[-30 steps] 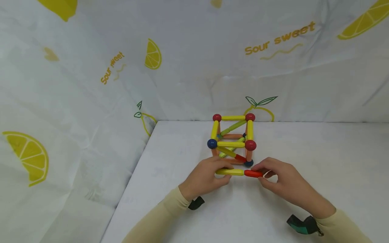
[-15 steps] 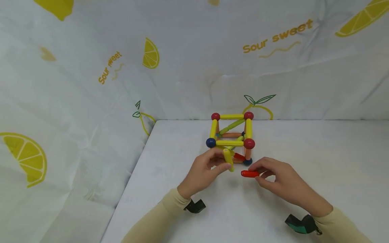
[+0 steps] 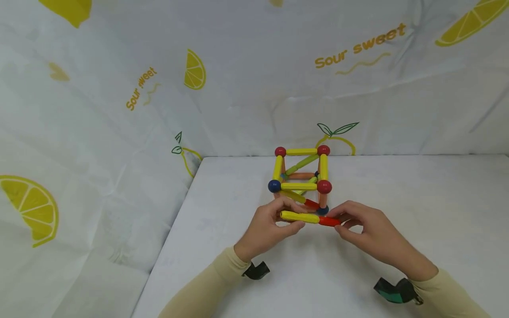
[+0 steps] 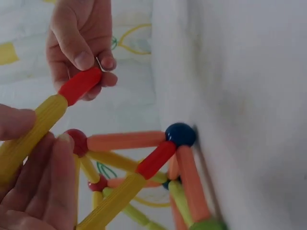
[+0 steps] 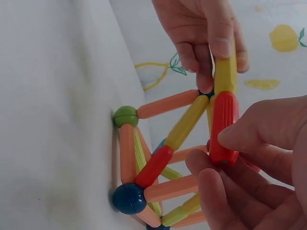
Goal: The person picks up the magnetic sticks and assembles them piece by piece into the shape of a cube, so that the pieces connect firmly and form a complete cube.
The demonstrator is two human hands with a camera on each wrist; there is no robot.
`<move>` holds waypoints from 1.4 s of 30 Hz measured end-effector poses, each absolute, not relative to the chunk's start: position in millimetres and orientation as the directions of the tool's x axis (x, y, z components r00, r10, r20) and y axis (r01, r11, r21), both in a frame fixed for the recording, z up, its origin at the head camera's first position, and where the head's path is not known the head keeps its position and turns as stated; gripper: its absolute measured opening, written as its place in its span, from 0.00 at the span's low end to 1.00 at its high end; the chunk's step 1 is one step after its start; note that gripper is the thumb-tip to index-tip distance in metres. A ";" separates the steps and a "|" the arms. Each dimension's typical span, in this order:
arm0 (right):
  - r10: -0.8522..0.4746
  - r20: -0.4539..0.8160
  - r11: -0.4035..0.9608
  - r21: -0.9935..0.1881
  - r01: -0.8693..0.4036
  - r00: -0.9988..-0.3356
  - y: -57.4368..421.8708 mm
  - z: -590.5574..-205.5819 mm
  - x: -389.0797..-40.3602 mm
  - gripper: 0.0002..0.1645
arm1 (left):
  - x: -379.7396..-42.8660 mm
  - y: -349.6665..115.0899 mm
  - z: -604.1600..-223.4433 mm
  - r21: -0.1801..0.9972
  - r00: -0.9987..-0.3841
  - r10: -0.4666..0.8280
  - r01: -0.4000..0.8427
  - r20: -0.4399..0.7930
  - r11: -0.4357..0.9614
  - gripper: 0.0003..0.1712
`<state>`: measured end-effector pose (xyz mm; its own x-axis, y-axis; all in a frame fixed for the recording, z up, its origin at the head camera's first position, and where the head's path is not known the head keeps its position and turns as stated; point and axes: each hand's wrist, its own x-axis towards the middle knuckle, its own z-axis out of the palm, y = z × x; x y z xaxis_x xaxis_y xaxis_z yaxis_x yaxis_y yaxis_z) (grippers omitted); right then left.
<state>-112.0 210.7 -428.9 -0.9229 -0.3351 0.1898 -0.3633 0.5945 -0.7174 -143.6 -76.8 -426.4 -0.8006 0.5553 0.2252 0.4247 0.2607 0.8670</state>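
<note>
My left hand [image 3: 267, 230] pinches a yellow magnetic rod [image 3: 299, 217] between thumb and fingers. A shorter red magnetic rod [image 3: 329, 221] meets its right end, and my right hand [image 3: 371, 234] pinches that one. In the right wrist view the two rods touch end to end in one line. Just behind the hands stands a cube frame [image 3: 299, 187] of magnetic rods and balls, with yellow rods on top and orange ones as uprights. Across its front face runs a diagonal of a yellow rod [image 5: 188, 122] and a red rod [image 5: 154, 166], ending at a dark blue ball [image 5: 129, 198].
Under everything lies a white table [image 3: 222, 190], its left edge slanting toward me. A white cloth [image 3: 246, 88] printed with lemons rises behind and to the left, close behind the cube frame. Each wrist carries a dark camera mount [image 3: 256, 270].
The yellow rod left the red one half a second ago and was turned steeply in my left hand. Now it lies level again, touching the red rod. My right hand has barely moved.
</note>
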 end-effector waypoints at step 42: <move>-0.343 0.140 0.761 -0.539 -0.362 -0.929 211.1 -356.1 -261.1 0.21 | -247.5 -36.7 -340.6 0.440 -0.890 0.451 0.378 -0.071 0.814 0.29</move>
<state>-261.1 211.1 -356.1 -0.9288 -0.3432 0.1396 -0.3621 0.7608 -0.5385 -247.5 -36.7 -340.6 -0.8895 0.4514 -0.0706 0.3784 0.8144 0.4401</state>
